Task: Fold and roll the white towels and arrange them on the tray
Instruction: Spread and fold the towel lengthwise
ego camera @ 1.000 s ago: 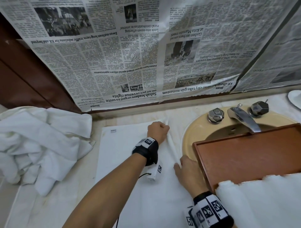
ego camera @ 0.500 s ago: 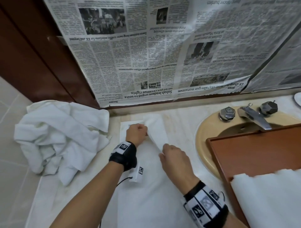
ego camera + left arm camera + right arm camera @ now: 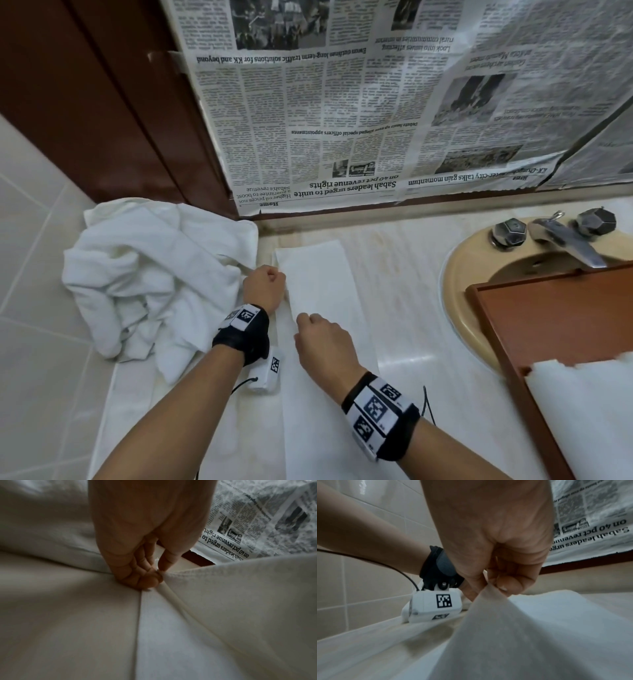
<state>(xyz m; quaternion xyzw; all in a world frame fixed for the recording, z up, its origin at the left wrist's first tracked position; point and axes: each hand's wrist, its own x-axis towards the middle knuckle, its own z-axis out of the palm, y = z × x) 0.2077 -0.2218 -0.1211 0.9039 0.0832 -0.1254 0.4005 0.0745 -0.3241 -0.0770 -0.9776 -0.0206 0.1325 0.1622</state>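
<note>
A white towel (image 3: 325,308) lies as a long folded strip on the pale counter, running from the wall toward me. My left hand (image 3: 265,286) pinches its left edge near the far end; the left wrist view shows thumb and fingers (image 3: 150,577) closed on the hem of the towel (image 3: 240,601). My right hand (image 3: 320,339) pinches the same edge a little nearer; in the right wrist view its fingers (image 3: 505,584) hold a lifted fold of towel (image 3: 522,628). The wooden tray (image 3: 548,318) sits over the sink at right, with white towel (image 3: 582,411) on its near part.
A crumpled heap of white towels (image 3: 154,281) lies at the counter's left end, beside my left hand. A beige sink (image 3: 459,274) with a metal tap (image 3: 565,240) is at right. Newspaper (image 3: 376,102) covers the wall behind. Tiled floor drops off to the left.
Both hands have carried the towel's right edge leftward over itself, narrowing it to a strip. The head view has swung left, so the tray sits further right.
</note>
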